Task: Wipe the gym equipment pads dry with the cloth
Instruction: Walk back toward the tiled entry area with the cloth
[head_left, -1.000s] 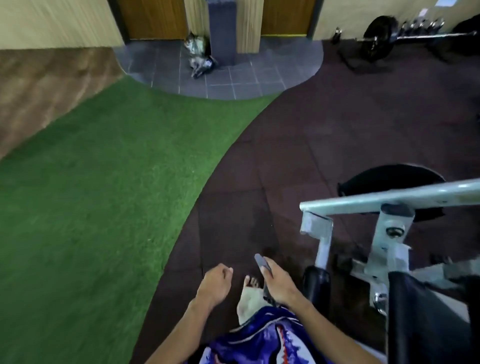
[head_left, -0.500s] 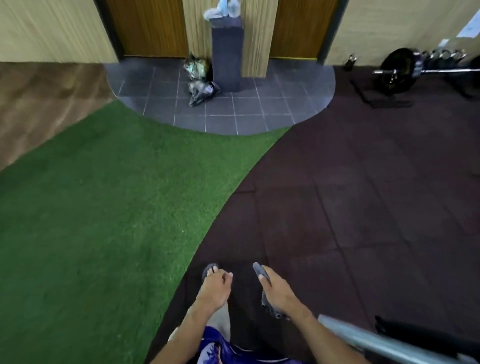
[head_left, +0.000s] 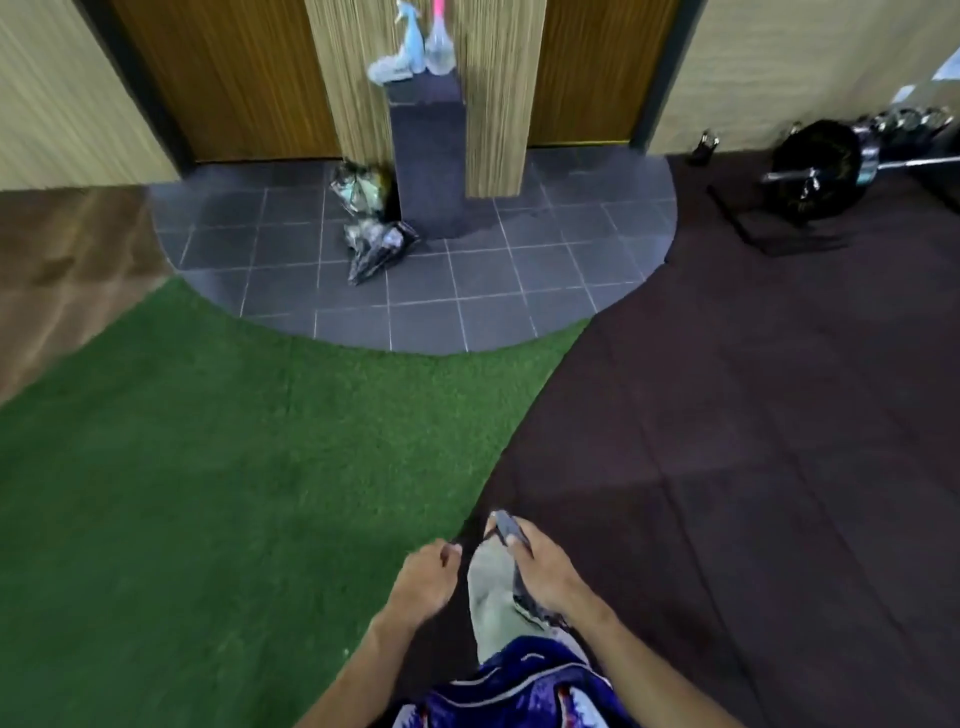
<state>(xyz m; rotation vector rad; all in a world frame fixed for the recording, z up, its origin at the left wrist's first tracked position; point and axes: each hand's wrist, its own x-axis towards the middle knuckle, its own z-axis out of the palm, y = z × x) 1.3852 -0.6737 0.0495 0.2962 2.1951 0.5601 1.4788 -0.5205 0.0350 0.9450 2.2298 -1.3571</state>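
Observation:
My right hand (head_left: 545, 571) is closed around a dark grey cloth (head_left: 511, 530), whose end sticks out past my fingers and whose tail hangs below my palm. My left hand (head_left: 423, 577) is a loose fist with nothing in it, a little to the left of the right hand. Both hands hang low in the head view, above the dark rubber floor (head_left: 753, 441). No gym equipment pad is in view.
A dark pedestal (head_left: 428, 156) with spray bottles (head_left: 423, 47) and a pale cloth stands ahead between two wooden doors. Crumpled bags (head_left: 371, 228) lie on grey tiles at its foot. Green turf (head_left: 208, 467) spreads left. A barbell with a plate (head_left: 815, 166) lies far right.
The view has swung away from the machine frame and its black pads, which have left the picture. The pedestal and doors have come closer. My hands keep their poses, the right still holding the cloth.

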